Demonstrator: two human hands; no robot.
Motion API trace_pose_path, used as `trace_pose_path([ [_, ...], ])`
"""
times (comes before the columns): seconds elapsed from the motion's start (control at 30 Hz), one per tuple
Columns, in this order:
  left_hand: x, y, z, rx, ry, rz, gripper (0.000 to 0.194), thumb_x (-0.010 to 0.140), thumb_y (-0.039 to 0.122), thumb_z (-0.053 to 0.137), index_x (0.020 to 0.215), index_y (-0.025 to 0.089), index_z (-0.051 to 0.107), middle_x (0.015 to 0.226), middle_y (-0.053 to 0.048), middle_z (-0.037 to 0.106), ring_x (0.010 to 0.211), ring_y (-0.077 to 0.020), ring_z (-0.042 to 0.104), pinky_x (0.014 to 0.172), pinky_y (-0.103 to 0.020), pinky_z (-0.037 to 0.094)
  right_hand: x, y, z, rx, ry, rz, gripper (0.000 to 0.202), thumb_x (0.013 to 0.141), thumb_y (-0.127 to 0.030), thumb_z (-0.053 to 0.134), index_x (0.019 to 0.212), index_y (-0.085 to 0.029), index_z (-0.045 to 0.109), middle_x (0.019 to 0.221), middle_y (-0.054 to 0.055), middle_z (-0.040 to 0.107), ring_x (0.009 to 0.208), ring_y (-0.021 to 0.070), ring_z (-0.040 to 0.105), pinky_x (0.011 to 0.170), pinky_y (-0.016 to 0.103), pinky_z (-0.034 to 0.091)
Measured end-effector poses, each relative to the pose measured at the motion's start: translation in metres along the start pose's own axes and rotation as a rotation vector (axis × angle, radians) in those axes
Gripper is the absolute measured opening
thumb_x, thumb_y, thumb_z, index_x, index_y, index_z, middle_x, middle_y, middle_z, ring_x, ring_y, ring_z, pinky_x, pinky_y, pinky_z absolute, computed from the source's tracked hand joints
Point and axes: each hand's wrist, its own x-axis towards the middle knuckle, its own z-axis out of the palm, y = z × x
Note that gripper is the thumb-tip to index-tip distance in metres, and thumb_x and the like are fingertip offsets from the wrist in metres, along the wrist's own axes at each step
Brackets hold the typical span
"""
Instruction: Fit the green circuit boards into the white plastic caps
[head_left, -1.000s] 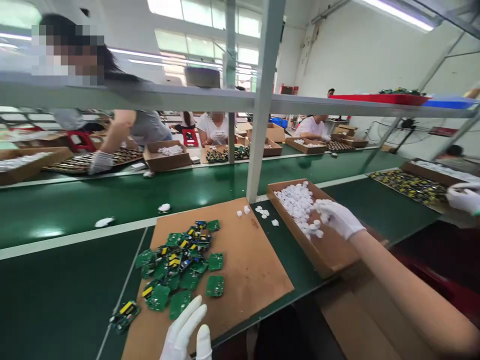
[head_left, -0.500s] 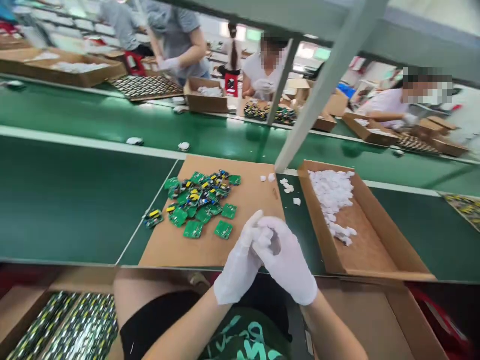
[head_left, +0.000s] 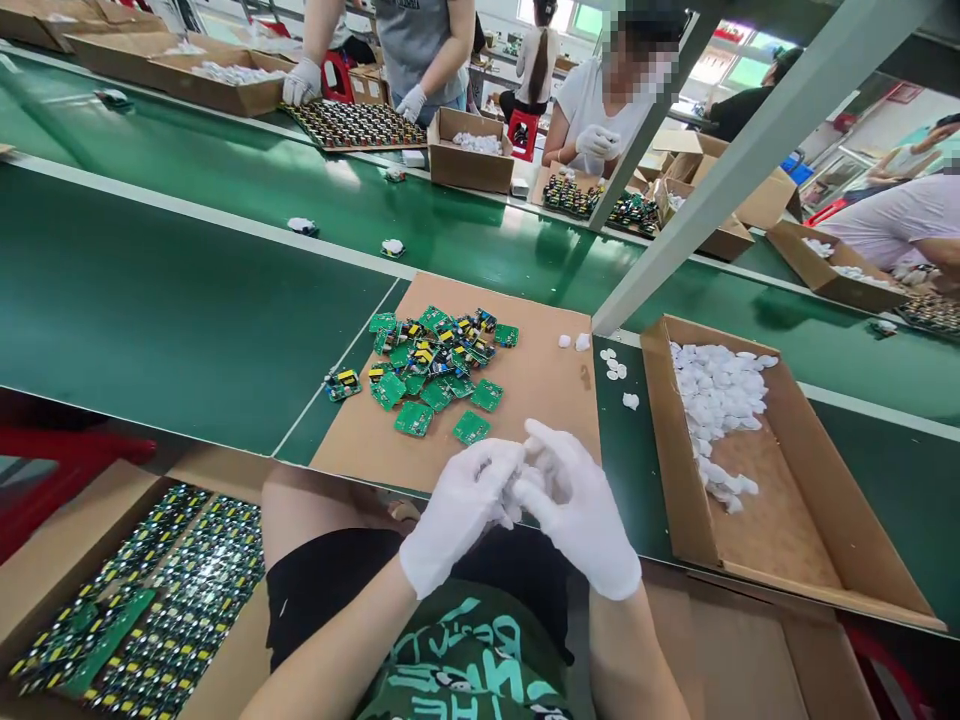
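My left hand [head_left: 459, 515] and my right hand [head_left: 585, 520], both in white gloves, meet above the front edge of the bench. Their fingers curl together around something small that the gloves mostly hide; I cannot make out what it is. Just beyond them lies a flat cardboard sheet [head_left: 555, 400] bearing a heap of green circuit boards [head_left: 442, 385] with yellow, blue and black components. One circuit board [head_left: 343, 385] sits apart at the sheet's left edge. Small white pieces [head_left: 582, 342] rest at the sheet's far right corner, and several white discs [head_left: 613, 366] lie beside it.
To the right stands a shallow cardboard box [head_left: 795, 490] partly filled with white pieces [head_left: 720, 395]. A slanted metal post [head_left: 720, 200] rises behind the sheet. Below left, a carton holds rows of boards [head_left: 202, 590]. Beyond the green conveyor [head_left: 480, 235], co-workers handle boards.
The view has shifted, so the bench appears turned and farther right. My hands remain together, but their fingers have changed position; the white bit visible between them before is now hidden.
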Motion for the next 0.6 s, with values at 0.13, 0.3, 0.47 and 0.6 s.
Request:
trace_pose_path([
  [0.13,0.001,0.002,-0.005,0.032,0.024,0.018,0.047,0.082,0.061,0.069,0.082,0.014,0.062,0.058,0.000,0.063,0.043,-0.0083,0.054,0.041,-0.016,0.042,-0.001,0.002,0.008,0.056,0.068,0.020,0.027,0.080,-0.020,0.073,0.106,-0.025,0.073,0.103,0.004,0.066,0.090,0.0178,0.066,0.077,0.029,0.055],
  [0.3,0.007,-0.001,-0.015,-0.142,0.030,0.006,0.046,0.085,0.058,0.066,0.092,0.012,0.065,0.058,-0.003,0.067,0.042,-0.0066,0.051,0.043,-0.015,0.041,-0.001,0.004,0.016,0.427,0.112,0.241,0.015,0.083,-0.027,0.075,0.097,-0.023,0.070,0.089,0.001,0.069,0.076,0.0147,0.065,0.075,0.028,0.057],
  [0.47,0.007,-0.004,-0.012,-0.211,0.028,-0.012,0.038,0.082,0.048,0.075,0.093,0.013,0.064,0.065,-0.002,0.068,0.051,-0.0059,0.054,0.047,-0.013,0.039,-0.003,0.010,0.015,0.588,0.147,0.228,0.015,0.085,-0.028,0.075,0.099,-0.023,0.072,0.089,0.002,0.072,0.080,0.0149,0.066,0.078,0.028,0.057],
  [0.6,0.008,-0.007,-0.008,-0.143,0.039,-0.042,0.050,0.069,0.040,0.088,0.102,0.013,0.063,0.069,-0.001,0.069,0.057,-0.0085,0.059,0.054,-0.017,0.047,-0.007,0.010,0.014,0.528,0.192,0.219,0.013,0.087,-0.027,0.074,0.099,-0.023,0.072,0.087,0.002,0.071,0.076,0.0144,0.065,0.075,0.028,0.057],
])
